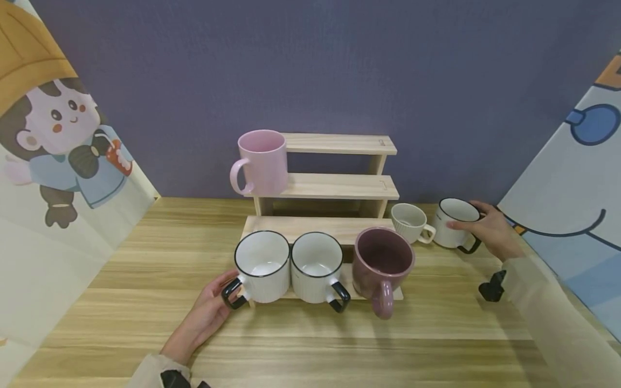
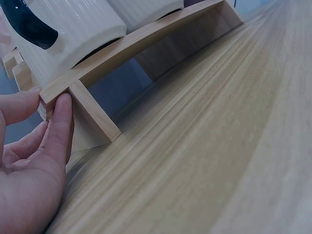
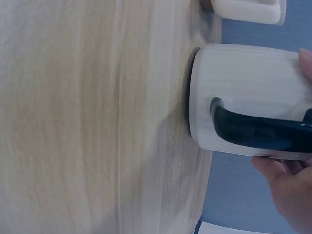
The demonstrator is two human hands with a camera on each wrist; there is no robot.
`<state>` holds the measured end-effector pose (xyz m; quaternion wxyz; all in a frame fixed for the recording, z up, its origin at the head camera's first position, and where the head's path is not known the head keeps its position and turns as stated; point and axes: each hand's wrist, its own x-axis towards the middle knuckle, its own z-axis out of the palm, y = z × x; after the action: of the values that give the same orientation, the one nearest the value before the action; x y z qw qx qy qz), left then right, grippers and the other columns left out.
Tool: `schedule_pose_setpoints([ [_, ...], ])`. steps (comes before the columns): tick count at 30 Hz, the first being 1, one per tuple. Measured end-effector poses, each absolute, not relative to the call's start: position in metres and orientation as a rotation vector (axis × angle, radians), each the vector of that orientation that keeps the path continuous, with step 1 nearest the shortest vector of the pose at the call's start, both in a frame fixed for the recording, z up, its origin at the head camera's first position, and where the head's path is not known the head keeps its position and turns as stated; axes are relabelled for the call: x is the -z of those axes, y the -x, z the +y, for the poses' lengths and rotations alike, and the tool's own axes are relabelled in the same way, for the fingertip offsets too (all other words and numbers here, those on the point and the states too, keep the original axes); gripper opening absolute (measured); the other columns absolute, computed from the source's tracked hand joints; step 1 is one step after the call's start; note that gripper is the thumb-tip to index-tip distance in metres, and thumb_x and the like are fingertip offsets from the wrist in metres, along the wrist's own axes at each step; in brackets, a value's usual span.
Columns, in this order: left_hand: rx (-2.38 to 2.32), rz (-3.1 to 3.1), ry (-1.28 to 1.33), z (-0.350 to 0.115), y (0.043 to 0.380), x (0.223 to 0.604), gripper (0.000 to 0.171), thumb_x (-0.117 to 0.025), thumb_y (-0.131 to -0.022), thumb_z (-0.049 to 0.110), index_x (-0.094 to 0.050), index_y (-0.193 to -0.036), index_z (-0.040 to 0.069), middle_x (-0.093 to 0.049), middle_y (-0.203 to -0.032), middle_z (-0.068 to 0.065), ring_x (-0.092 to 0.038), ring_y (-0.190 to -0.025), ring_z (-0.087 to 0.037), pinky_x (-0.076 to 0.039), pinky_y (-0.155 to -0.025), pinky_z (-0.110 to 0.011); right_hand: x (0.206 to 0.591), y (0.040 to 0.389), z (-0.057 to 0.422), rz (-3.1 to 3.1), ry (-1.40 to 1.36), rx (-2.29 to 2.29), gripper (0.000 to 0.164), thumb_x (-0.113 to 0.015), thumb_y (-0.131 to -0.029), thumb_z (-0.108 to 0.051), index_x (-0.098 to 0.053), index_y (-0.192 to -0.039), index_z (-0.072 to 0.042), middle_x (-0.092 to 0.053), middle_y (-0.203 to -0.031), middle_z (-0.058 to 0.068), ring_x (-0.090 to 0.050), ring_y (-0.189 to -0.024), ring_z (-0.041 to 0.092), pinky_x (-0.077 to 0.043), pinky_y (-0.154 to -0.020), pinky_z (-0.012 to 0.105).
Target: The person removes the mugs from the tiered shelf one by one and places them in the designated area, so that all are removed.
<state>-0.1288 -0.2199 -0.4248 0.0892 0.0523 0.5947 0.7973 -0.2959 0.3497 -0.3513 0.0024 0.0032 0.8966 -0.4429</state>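
My left hand (image 1: pixel 211 311) pinches the front left corner of a stepped wooden rack (image 2: pixel 100 61), thumb above and fingers under the lowest board. Over on the right, my right hand (image 1: pixel 494 231) grips a white mug (image 1: pixel 448 229) with a black rim and black handle, fingers on opposite sides near its rim. That mug stands upright at the table; whether its base touches is hard to tell. Two similar white mugs, a left one (image 1: pixel 262 269) and a middle one (image 1: pixel 316 269), sit on the lowest step with a mauve mug (image 1: pixel 371 291) beside them.
A pink mug (image 1: pixel 271 170) stands on the rack's left side, higher up. Between the rack and the right-hand mug is a small cream cup (image 1: pixel 408 223). A dark blue panel (image 1: pixel 315 70) rises behind, and printed cartoon panels flank the wooden table (image 1: pixel 160 253).
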Motion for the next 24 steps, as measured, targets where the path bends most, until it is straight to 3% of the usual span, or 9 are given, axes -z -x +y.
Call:
schedule_pose_setpoints([
  [4,-2.390,1.741,-0.196,-0.221,0.129,0.426,0.035,-0.050,-0.094,0.000,-0.041,-0.127,0.010,-0.059,-0.117,0.009,-0.056,-0.103,-0.003,-0.051,-0.089,-0.017,0.355,0.295,0.351,2.855,0.036,1.368,0.097,-0.072,-0.084,-0.032,-0.010,-0.150,0.003,-0.020,-0.148,0.031,-0.039,-0.119,0.035,-0.049,-0.086,0.031],
  [6,-2.399,1.725,-0.227,-0.221,0.129,0.427,0.034,-0.050,-0.095,0.000,-0.044,-0.125,0.014,-0.059,-0.118,0.009,-0.056,-0.103,-0.003,-0.051,-0.090,-0.017,0.356,0.295,0.352,2.876,0.048,1.358,0.095,-0.072,-0.084,-0.032,-0.013,-0.149,0.004,-0.022,-0.147,0.030,-0.042,-0.113,0.029,-0.046,-0.075,0.016],
  [8,-2.407,1.708,-0.251,-0.221,0.129,0.427,0.033,-0.050,-0.095,0.000,-0.046,-0.123,0.017,-0.059,-0.118,0.008,-0.057,-0.103,-0.004,-0.051,-0.090,-0.017,0.357,0.295,0.353,2.885,0.052,1.355,0.094,-0.073,-0.084,-0.031,-0.014,-0.149,0.004,-0.023,-0.146,0.030,-0.042,-0.111,0.026,-0.042,-0.069,0.009],
  [11,-2.404,1.707,-0.251,-0.221,0.130,0.426,0.032,-0.050,-0.095,0.001,-0.049,-0.120,0.020,-0.059,-0.118,0.009,-0.057,-0.103,-0.003,-0.051,-0.089,-0.017,0.359,0.295,0.354,2.880,0.031,1.356,0.097,-0.073,-0.084,-0.032,-0.012,-0.149,0.004,-0.021,-0.147,0.030,-0.040,-0.117,0.033,-0.044,-0.076,0.017],
  [17,-2.380,1.735,-0.207,-0.221,0.129,0.426,0.032,-0.049,-0.095,0.002,-0.050,-0.119,0.023,-0.059,-0.117,0.012,-0.056,-0.104,-0.001,-0.051,-0.089,-0.017,0.357,0.294,0.354,2.857,0.044,1.336,0.099,-0.073,-0.084,-0.032,-0.009,-0.149,0.006,-0.018,-0.148,0.035,-0.034,-0.125,0.048,-0.044,-0.092,0.055],
  [24,-2.387,1.749,-0.195,-0.221,0.129,0.426,0.035,-0.051,-0.094,0.002,-0.041,-0.127,0.010,-0.060,-0.117,0.011,-0.056,-0.105,-0.002,-0.051,-0.089,-0.017,0.342,0.297,0.347,2.860,0.078,1.170,0.090,-0.072,-0.084,-0.037,-0.023,-0.144,0.010,-0.040,-0.136,0.031,-0.045,-0.117,0.042,-0.050,-0.087,0.047],
])
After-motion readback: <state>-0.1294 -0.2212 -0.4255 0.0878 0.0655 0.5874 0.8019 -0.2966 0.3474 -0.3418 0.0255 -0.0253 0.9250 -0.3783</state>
